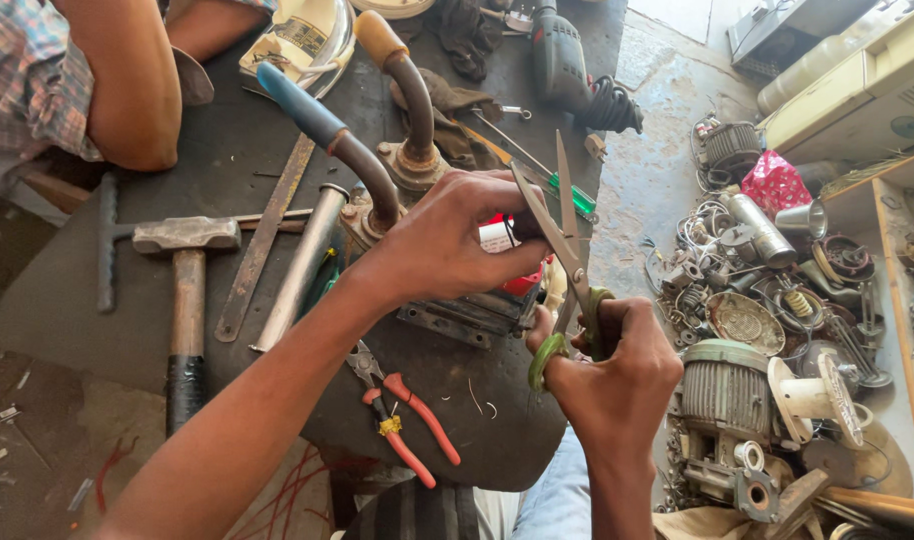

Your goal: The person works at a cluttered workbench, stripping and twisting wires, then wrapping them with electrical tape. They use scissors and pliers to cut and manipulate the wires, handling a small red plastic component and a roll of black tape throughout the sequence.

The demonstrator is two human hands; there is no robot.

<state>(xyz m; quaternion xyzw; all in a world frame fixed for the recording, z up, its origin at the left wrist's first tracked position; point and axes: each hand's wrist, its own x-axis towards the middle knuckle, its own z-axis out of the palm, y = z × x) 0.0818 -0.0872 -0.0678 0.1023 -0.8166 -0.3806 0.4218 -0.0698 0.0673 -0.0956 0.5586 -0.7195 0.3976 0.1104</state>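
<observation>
My right hand (617, 370) grips a pair of scissors (562, 235) by their green handles, blades open and pointing up. My left hand (452, 240) reaches over a small metal device with a red part (522, 285) on the dark workbench (227, 160) and pinches something at the scissor blades; what it pinches is hidden by the fingers. The blades sit right against my left fingertips.
A hammer (185, 290), a flat file (267, 235), a metal rod (302, 265) and red-handled pliers (407, 420) lie on the bench. Two bent pipe handles (377, 180) rise behind. Another person's arm (127, 90) rests at the left. Motor parts and scrap (767, 340) cover the floor to the right.
</observation>
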